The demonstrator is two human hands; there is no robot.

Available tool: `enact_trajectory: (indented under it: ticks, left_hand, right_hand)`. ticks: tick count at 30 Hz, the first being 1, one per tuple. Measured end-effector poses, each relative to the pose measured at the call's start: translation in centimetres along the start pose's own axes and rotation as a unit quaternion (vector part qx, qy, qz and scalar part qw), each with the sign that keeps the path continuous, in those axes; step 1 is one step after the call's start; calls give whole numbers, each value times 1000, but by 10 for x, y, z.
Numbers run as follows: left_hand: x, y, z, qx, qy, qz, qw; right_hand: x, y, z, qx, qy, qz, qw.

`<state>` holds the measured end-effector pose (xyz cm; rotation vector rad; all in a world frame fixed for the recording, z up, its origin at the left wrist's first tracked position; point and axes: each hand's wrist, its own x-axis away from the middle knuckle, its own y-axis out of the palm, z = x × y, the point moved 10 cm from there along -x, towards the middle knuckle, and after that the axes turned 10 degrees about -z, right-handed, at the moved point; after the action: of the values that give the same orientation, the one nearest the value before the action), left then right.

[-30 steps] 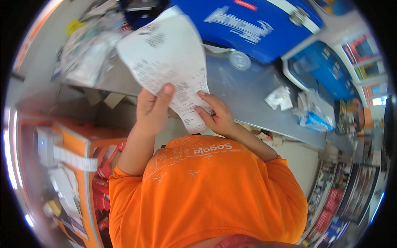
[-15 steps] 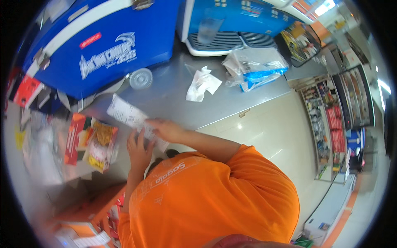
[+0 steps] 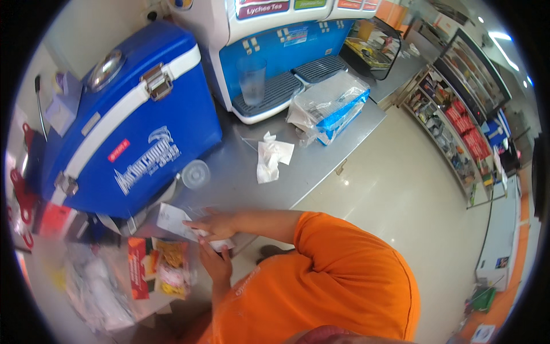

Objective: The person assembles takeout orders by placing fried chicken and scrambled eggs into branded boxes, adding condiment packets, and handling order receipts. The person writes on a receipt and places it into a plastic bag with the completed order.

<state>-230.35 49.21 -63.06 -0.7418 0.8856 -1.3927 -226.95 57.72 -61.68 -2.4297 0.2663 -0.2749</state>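
Two hands on one thing: a long white paper receipt strip (image 3: pixel 179 222), held low over the front edge of the brushed steel counter (image 3: pixel 321 150), just in front of the big blue-and-white insulated cooler box (image 3: pixel 123 123). My right hand (image 3: pixel 216 225) lies across the strip from above, fingers half-curled over it. My left hand (image 3: pixel 215 262) comes up from below and its fingers close on the near end by the counter edge. Both grips look like light pinches, though motion blur means I can't swear to how tightly.

Progress, as I judge it: the slip is picked up and in hand, partly gathered or folded at the near end, not yet put down anywhere. The free end is flat and open.

Orientation: long axis runs from upper left to lower right, free end pointing up-left toward the cooler, gripped end toward my orange shirt.

Nearby: a crumpled white tissue (image 3: pixel 270 159) and a clear round plastic lid (image 3: pixel 196 174) on the counter, and a red-and-yellow snack packet (image 3: pixel 156 266) left of my hands.
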Motion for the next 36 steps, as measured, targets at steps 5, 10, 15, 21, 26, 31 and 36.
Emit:
enact_trajectory:
  ticks: [5,10,15,21,26,31,36]
  left_hand:
    - [-3,17,14,-185,-21,-85,979]
    - [-1,18,12,-176,-22,-83,981]
    - [-4,18,2,-159,-52,-36,985]
    - [-12,1,45,-339,-25,220,914]
    - [-34,25,80,-363,-183,315,857]
    - [-32,47,75,-300,-388,355,796]
    - [30,56,35,-203,-562,388,701]
  right_hand:
    - [6,-24,30,13,68,85,994]
    - [80,-65,9,100,13,223,969]
    - [253,-118,25,150,5,383,911]
    - [527,-193,118,117,152,698,690]
    - [661,-251,204,-3,184,757,627]
    - [723,-268,237,109,198,726,650]
    - [783,-225,271,129,321,647,679]
